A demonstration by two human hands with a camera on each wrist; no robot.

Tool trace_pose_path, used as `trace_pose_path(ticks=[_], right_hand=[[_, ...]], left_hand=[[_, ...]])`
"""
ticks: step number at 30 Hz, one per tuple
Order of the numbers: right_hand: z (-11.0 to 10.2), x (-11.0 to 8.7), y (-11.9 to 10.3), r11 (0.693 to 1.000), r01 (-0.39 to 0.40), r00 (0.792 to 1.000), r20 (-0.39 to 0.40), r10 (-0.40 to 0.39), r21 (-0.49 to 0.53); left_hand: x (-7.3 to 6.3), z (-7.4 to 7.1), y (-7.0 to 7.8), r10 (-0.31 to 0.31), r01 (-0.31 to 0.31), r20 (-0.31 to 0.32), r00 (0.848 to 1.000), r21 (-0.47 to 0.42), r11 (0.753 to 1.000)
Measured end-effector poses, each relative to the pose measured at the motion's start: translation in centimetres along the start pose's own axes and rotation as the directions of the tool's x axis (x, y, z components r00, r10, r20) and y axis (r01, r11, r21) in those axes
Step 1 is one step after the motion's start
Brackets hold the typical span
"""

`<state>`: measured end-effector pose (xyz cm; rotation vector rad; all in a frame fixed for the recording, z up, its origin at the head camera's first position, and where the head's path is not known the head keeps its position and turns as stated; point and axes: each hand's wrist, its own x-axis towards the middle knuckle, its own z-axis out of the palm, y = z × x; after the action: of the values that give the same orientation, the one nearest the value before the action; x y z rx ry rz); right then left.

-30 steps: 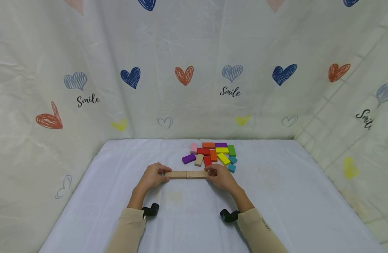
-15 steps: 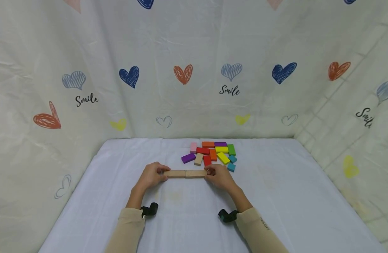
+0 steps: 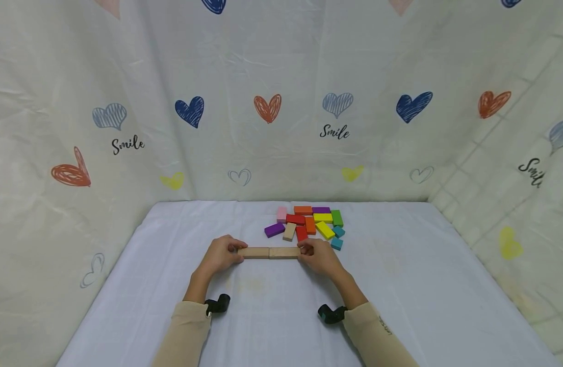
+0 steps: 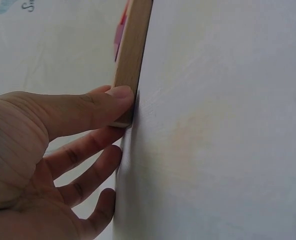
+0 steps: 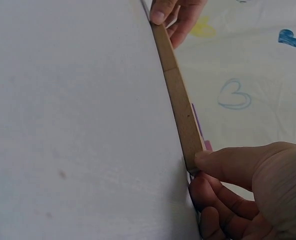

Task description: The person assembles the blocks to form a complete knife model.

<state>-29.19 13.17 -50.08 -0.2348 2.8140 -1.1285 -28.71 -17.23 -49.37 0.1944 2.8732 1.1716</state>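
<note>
Two plain wooden blocks lie end to end in a straight row on the white cloth, the left wooden block (image 3: 255, 253) meeting the right wooden block (image 3: 283, 253) at a thin seam. My left hand (image 3: 219, 255) pinches the row's left end between thumb and fingers; in the left wrist view the thumb lies on the near face of the left wooden block (image 4: 131, 52). At the other end my right hand (image 3: 322, 258) pinches the right wooden block (image 5: 183, 120), its thumb on the near face and its other fingers curled at the end.
Just behind the row lies a loose cluster of coloured blocks, among them a purple block (image 3: 274, 230), a red block (image 3: 301, 233), a yellow block (image 3: 325, 230), a plain wooden block (image 3: 289, 232) and a teal block (image 3: 337, 244). A patterned curtain (image 3: 290, 153) hangs behind the table.
The joined row has shifted very slightly left, both hands still pinching its ends. The coloured blocks stay as they were.
</note>
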Motion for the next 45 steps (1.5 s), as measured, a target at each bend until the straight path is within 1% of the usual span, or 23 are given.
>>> trace_pose_path(ticks=[7, 10, 14, 18, 21, 23, 27, 31, 34, 38, 42, 45], right_hand=[[-0.4, -0.3, -0.1, 0.999, -0.021, 1.0, 0.01, 0.021, 0.024], [-1.1, -0.3, 0.4, 0.996, -0.053, 0.999, 0.012, 0.052, 0.068], [-2.7, 0.1, 2.0, 0.992, -0.074, 0.996, -0.044, 0.079, 0.103], [-4.5, 0.2, 3.6, 0.994, -0.063, 0.99, -0.12, 0.073, 0.086], [-5.8, 0.3, 4.5, 0.994, -0.067, 0.986, -0.147, 0.079, 0.085], [-6.4, 0.3, 4.9, 0.994, -0.074, 0.985, -0.151, 0.086, 0.082], [-7.4, 0.6, 5.5, 0.993, -0.098, 0.986, -0.131, 0.106, 0.066], [-7.9, 1.5, 5.6, 0.995, -0.096, 0.992, -0.078, 0.097, 0.022], [-8.2, 2.4, 5.5, 0.997, -0.068, 0.997, -0.031, 0.067, -0.03], [-8.5, 3.7, 5.5, 0.995, -0.04, 0.999, 0.021, 0.043, -0.095], [-8.5, 4.7, 5.6, 0.987, -0.042, 0.998, 0.046, 0.05, -0.153], [-8.4, 5.1, 5.5, 0.98, -0.053, 0.997, 0.045, 0.063, -0.19]], left_hand=[[-0.1, 0.0, -0.2, 0.0, 0.0, -0.005, 1.0, 0.001, 1.0], [-0.1, -0.1, -0.2, -0.006, 0.006, -0.004, 1.0, 0.004, 1.0], [-0.1, -0.1, -0.2, -0.011, 0.011, 0.005, 1.0, 0.006, 1.0], [-0.1, -0.2, -0.3, -0.014, 0.014, 0.009, 1.0, 0.009, 1.0], [-0.1, -0.2, -0.3, -0.011, 0.011, 0.006, 1.0, 0.014, 1.0], [0.0, -0.2, -0.3, -0.011, 0.011, 0.006, 1.0, 0.008, 1.0], [0.1, -0.2, -0.2, 0.0, 0.0, 0.015, 1.0, -0.002, 1.0], [0.2, -0.2, -0.3, -0.001, 0.001, 0.022, 1.0, 0.001, 1.0], [0.3, -0.2, -0.4, -0.009, 0.008, 0.017, 1.0, 0.006, 1.0], [0.3, -0.2, -0.5, -0.008, 0.008, 0.012, 1.0, -0.004, 1.0], [0.3, -0.1, -0.5, -0.006, 0.006, 0.013, 1.0, -0.01, 1.0], [0.3, -0.1, -0.5, -0.012, 0.013, 0.01, 1.0, -0.009, 1.0]])
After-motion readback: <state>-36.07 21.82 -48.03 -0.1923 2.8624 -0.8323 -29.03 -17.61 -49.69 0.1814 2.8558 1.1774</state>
